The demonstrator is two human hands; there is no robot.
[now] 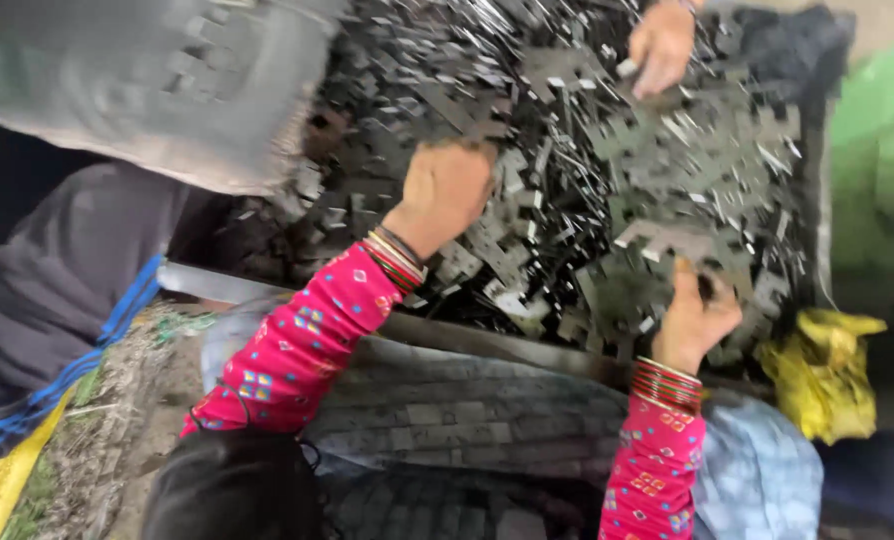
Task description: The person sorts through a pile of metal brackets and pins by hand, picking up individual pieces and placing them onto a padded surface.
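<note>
A big heap of small dark grey metal plates [567,150], flat and notched, fills a wide black bin. My left hand [445,190] is pushed down into the heap near its middle, fingers buried among the plates. My right hand [695,310] grips a bunch of the metal plates [657,262] at the near right edge of the heap. Both my arms wear pink patterned sleeves with bangles at the wrists. Another person's hand [661,42] rests on the pile at the far side.
The bin's near rim [487,340] runs across below my hands. A stack of aligned plates [467,420] lies on my lap. A grey sack [167,90] hangs top left. A yellow bag [822,370] sits right, dark cloth [57,270] at the left.
</note>
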